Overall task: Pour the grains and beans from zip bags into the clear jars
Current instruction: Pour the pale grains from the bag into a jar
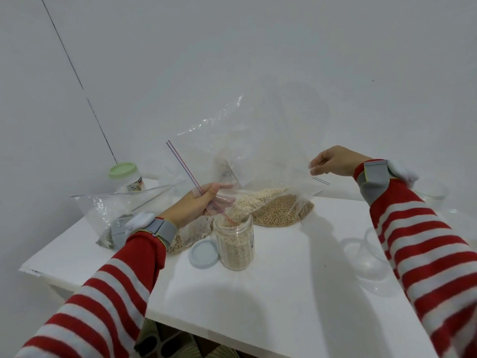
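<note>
A large clear zip bag [247, 151] is tilted with its red-and-blue zip mouth over an open clear jar [235, 245]. Pale grain lies in the bag's lower part [255, 198] and runs into the jar, which is nearly full. My left hand [204, 202] grips the bag's mouth just above the jar. My right hand [333, 161] pinches the bag's raised far corner, holding it up. The jar's pale blue lid [202, 253] lies flat on the table beside the jar's left side.
A zip bag of round tan beans [281, 211] lies behind the jar. Other bags [103, 210] lie at the left, with a green-lidded jar [126, 177] behind them. Empty clear jars [371, 257] stand at the right under my right sleeve. The white table's front edge [232, 334] is near.
</note>
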{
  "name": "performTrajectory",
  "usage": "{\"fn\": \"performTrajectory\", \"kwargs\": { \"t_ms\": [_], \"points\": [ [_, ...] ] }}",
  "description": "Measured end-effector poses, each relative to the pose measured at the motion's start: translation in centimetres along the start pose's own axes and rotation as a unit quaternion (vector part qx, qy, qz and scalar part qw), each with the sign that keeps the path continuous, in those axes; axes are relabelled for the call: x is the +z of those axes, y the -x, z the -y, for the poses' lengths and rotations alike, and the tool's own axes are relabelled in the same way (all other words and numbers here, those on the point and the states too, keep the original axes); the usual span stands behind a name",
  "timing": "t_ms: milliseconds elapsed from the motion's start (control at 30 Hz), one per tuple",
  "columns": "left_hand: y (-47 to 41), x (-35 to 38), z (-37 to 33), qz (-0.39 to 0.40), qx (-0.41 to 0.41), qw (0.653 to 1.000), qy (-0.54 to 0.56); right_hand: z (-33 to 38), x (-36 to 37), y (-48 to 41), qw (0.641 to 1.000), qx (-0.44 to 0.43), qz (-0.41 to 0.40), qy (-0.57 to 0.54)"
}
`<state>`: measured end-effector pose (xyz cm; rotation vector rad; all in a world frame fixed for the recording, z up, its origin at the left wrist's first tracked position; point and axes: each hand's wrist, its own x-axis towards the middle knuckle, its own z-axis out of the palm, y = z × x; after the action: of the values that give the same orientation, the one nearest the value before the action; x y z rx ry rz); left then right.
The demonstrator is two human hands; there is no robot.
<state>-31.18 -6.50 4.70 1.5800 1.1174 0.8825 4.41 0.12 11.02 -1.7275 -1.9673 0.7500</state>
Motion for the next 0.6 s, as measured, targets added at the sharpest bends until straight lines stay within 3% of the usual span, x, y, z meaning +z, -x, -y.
{"fn": "performTrajectory", "kwargs": {
  "t_ms": [100, 200, 300, 500, 600],
  "points": [
    [-0.1, 0.1, -0.1, -0.002, 0.000, 1.000, 0.005, -0.3, 0.5, 0.1, 0.999, -0.001, -0.023, -0.027],
    [-0.1, 0.1, 0.0, -0.010, 0.001, 1.000, 0.005, -0.1, 1.8, 0.1, 0.974, 0.038, 0.015, -0.221],
    [-0.1, 0.0, 0.1, -0.007, -0.001, 1.000, 0.008, -0.5, 2.8, 0.0, 0.944, 0.033, 0.023, -0.328],
    [0.4, 0.0, 0.0, -0.006, 0.016, 0.999, -0.037, -1.1, 3.2, 0.0, 0.983, 0.001, -0.056, -0.176],
    [0.5, -0.7, 0.0, -0.007, 0.014, 0.996, -0.089, -1.1, 3.2, -0.1, 0.973, 0.028, -0.041, -0.224]
  ]
}}
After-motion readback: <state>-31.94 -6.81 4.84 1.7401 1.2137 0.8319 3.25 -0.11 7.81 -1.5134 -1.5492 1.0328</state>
